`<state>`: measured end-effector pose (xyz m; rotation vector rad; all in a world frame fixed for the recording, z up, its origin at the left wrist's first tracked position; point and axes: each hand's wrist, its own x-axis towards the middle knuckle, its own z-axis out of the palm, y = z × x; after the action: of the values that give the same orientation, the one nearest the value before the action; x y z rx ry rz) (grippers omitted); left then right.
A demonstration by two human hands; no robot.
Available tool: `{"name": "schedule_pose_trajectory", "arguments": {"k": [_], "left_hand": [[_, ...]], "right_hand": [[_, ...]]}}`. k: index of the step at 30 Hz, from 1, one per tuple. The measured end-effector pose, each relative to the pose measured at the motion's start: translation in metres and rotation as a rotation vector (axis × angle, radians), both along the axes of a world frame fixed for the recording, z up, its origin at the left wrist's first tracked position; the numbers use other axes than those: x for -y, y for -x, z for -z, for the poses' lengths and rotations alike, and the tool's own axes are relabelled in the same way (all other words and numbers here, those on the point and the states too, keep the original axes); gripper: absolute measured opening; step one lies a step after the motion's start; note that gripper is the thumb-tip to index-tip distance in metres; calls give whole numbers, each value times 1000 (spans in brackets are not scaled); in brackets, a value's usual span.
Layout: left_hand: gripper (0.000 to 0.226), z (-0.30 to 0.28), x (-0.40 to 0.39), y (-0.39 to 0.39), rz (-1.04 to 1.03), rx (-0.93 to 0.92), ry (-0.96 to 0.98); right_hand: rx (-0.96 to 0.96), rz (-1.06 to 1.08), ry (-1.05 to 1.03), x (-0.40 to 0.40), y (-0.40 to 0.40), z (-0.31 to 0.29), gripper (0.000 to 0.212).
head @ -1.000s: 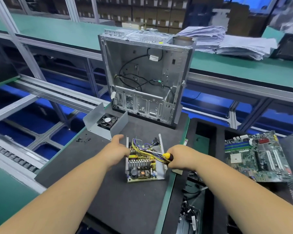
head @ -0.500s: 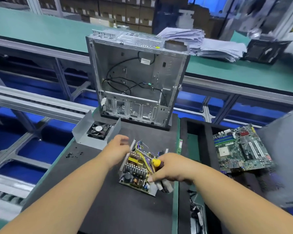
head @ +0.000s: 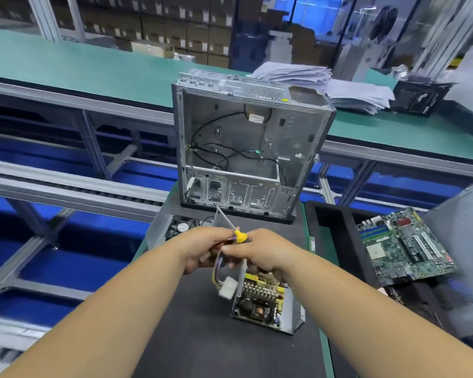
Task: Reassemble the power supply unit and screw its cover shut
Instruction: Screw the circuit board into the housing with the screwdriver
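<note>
The power box [head: 266, 304] with its green board showing has been lifted up and now hangs near the person, over the dark mat [head: 197, 336]; before, it lay flat. Both hands have come together above it. The right hand [head: 259, 253] grips the screwdriver [head: 236, 233], which now points up toward the metal case [head: 246, 148]. The left hand [head: 202, 248] pinches the wires [head: 216, 268]. The cover [head: 159, 233] with the fan sits behind.
</note>
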<state>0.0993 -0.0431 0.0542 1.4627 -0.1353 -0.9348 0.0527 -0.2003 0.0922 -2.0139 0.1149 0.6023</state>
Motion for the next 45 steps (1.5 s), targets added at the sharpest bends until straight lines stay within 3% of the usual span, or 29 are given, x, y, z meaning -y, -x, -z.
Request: {"name": "schedule_pose_trajectory", "arguments": {"k": [3, 5, 11, 16, 22, 27, 32, 37, 45], "left_hand": [[25, -2, -11, -5, 166, 153, -60], [15, 0, -16, -15, 160, 281, -154], [15, -8, -19, -70, 184, 1017, -883], [19, -1, -2, -111, 140, 1370, -1170], [26, 35, -4, -126, 186, 1018, -1030], [25, 55, -19, -124, 49, 913, -805], [53, 50, -57, -102, -84, 776, -600], [32, 43, -116, -63, -251, 797, -582], [15, 72, -159, -17, -274, 736, -731]], "right_hand": [[-8, 40, -8, -2, -3, -3, 19], [2, 97, 14, 1, -5, -5, 21], [26, 384, -13, 34, -1, 2, 20], [-5, 453, 3, 56, 8, 15, 20], [-9, 491, 15, 69, 12, 30, 20], [-14, 487, 95, 66, 1, 36, 18], [45, 458, 118, 44, -15, 40, 18], [138, 449, 78, 11, -26, 52, 14], [224, 386, 80, -30, -28, 63, 19]]}}
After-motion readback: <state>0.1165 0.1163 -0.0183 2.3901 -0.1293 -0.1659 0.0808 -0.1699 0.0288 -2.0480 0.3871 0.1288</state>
